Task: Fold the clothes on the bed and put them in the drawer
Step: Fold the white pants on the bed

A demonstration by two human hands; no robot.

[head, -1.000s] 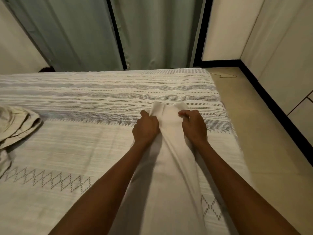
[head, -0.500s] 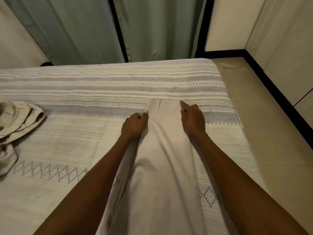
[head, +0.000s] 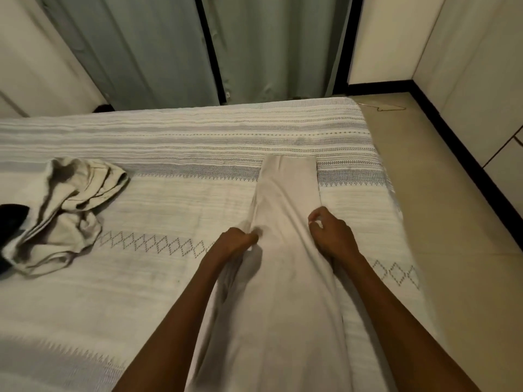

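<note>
Far left edge: dark black item (head: 11, 222), partly cut off by the frame, can't tell what it is. Touching it on the right, a crumpled beige garment (head: 65, 210) in a loose unfolded heap on the left part of the bed (head: 169, 292). Bed cover is white with grey woven stripes and a diamond row running across the middle.

Centre: long pale trousers (head: 285, 264) laid lengthwise on the right half of the bed, narrow end far, flat and squared off on the grey patterned band; the near part widens and runs out of the bottom of the frame between the forearms.

Left hand (head: 235, 244) on the trousers' left edge about midway along, fingers curled and bunching the fabric, cloth gathered and creased under it. Right hand (head: 329, 236) on the right edge at about the same level, thumb and fingers curled in a pinch; looks like it has the cloth edge but the contact is small and blurred, can't tell for sure.

Far behind the bed: grey-green curtains (head: 147, 52) with a dark vertical frame between them. Right: beige floor (head: 452, 207) with black skirting, pale cabinet panels (head: 481, 66) at the far right.
</note>
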